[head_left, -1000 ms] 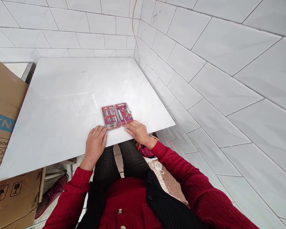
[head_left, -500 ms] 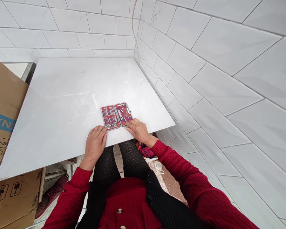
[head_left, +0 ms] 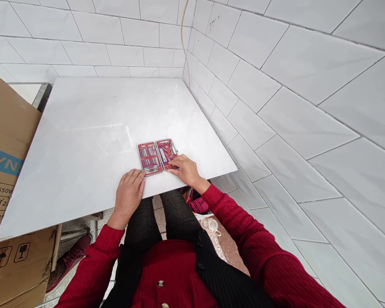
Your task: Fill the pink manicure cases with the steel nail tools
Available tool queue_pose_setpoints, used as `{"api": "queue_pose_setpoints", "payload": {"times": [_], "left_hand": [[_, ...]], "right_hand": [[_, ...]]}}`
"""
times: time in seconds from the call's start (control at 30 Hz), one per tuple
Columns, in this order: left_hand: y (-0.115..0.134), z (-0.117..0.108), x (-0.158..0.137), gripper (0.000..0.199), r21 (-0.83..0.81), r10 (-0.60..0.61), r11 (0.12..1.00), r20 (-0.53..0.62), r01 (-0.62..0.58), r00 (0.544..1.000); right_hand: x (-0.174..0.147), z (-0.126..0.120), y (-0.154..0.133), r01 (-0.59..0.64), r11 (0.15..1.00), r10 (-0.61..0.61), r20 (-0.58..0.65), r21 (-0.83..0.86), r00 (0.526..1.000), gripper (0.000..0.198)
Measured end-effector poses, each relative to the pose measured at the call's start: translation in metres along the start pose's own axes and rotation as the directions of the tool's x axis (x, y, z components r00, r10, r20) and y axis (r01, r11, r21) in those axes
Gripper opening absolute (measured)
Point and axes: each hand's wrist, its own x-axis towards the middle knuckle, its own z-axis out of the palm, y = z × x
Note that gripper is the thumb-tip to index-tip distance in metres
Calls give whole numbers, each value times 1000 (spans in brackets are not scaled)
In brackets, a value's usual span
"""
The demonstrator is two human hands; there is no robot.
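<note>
A manicure set case (head_left: 150, 158) lies unfolded on the white tabletop (head_left: 93, 102), close to its front edge. Its red lining holds several slim metal tools in the left half. In the right half are nail clippers (head_left: 163, 155) and other small tools, partly hidden by my right hand (head_left: 185, 171). That hand reaches over the lower right of the case, its fingertips on the tools and its thumb a little apart from them. My left hand (head_left: 130, 192) lies flat on the table edge, fingertips touching the lower left corner of the case, holding nothing.
Cardboard boxes (head_left: 6, 128) stand along the table's left side. White tiled walls (head_left: 276, 107) border the back and right, with a thin cable (head_left: 183, 38) in the corner. A pink-brown stool (head_left: 224, 244) with a clear plastic item sits under my right arm.
My right hand has shifted slightly left and up over the right half of the case, its fingers reaching further in among the tools. My left hand has stayed in place.
</note>
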Motion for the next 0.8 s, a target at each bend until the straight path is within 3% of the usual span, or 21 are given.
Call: {"api": "queue_pose_setpoints", "payload": {"times": [0.17, 0.43, 0.8], "left_hand": [[-1, 1, 0, 37, 3, 10, 1000, 2, -10, 1000], [0, 0, 0, 37, 4, 7, 1000, -4, -7, 1000], [-2, 1, -1, 37, -3, 9, 1000, -8, -9, 1000]], "right_hand": [[2, 4, 2, -43, 995, 45, -18, 89, 999, 31], [-3, 6, -12, -24, 999, 26, -49, 47, 998, 35], [-37, 5, -11, 17, 995, 6, -215, 101, 977, 28]]}}
